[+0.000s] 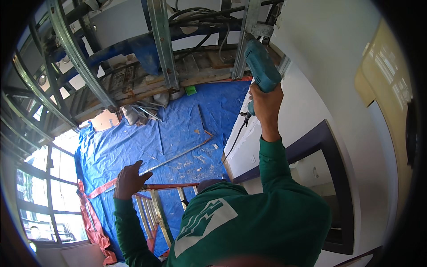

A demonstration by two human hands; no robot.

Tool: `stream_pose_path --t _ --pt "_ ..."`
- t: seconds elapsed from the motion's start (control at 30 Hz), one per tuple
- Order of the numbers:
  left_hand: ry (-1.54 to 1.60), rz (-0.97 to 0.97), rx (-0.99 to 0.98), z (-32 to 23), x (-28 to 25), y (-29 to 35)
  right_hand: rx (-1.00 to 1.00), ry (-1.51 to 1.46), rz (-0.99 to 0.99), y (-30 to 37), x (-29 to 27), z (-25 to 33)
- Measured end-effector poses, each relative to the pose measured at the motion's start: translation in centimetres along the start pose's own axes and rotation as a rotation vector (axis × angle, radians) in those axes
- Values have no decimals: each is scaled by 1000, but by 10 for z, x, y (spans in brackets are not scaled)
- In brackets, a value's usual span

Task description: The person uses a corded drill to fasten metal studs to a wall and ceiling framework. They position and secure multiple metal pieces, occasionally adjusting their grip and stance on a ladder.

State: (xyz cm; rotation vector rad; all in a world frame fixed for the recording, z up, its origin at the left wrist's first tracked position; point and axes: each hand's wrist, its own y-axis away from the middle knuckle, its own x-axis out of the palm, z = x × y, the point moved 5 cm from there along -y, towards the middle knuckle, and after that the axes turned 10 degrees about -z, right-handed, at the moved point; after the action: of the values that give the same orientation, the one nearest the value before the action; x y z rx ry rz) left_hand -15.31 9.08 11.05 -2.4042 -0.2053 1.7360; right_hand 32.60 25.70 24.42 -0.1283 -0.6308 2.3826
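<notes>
My right hand (268,104) is raised and wrapped round the grip of a teal corded power drill (261,62). The drill's front end meets, or is very close to, a metal stud (242,53) of the open frame; the exact contact is too small to tell. From the handle a black cord (238,135) hangs down. Off to the left, my left hand (130,180) is held up in the air with thumb and fingers apart, holding nothing. Beneath and beside it stands a stepladder (156,211) with orange and pale yellow parts.
Blue tarp (178,115) covers the floor, with a long metal strip (178,156) and debris lying on it. Metal studs (163,44), cables (200,20) and a wooden ledge (133,93) run along the top. A white wall (249,147) with a dark-framed opening (331,142) rises at right, windows (49,191) at left.
</notes>
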Motion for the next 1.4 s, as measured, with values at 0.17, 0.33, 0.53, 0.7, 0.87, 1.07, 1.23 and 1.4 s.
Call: stream_pose_path --t 0.17,0.33,0.53,0.7,0.87,1.07,1.23,1.4 --pt "-11 2 -1 2 1 -1 -10 -1 -1 1 -1 1" --pt "-4 -25 21 2 2 -1 -2 -10 -2 3 -5 -1" --pt "-5 -22 18 4 3 -3 -5 -3 -16 5 -11 -2" --pt "5 -23 2 5 2 -3 50 -31 5 9 -16 -5" --pt "6 -23 9 7 5 -3 59 -113 -8 21 -24 -17" --pt "47 -106 125 -3 -4 -6 96 -272 173 42 -42 -26" --pt "528 14 -104 -26 -31 -23 171 -425 491 61 -44 -15" --pt "1485 -117 -314 -73 -43 -33 342 -542 725 101 -19 -9"
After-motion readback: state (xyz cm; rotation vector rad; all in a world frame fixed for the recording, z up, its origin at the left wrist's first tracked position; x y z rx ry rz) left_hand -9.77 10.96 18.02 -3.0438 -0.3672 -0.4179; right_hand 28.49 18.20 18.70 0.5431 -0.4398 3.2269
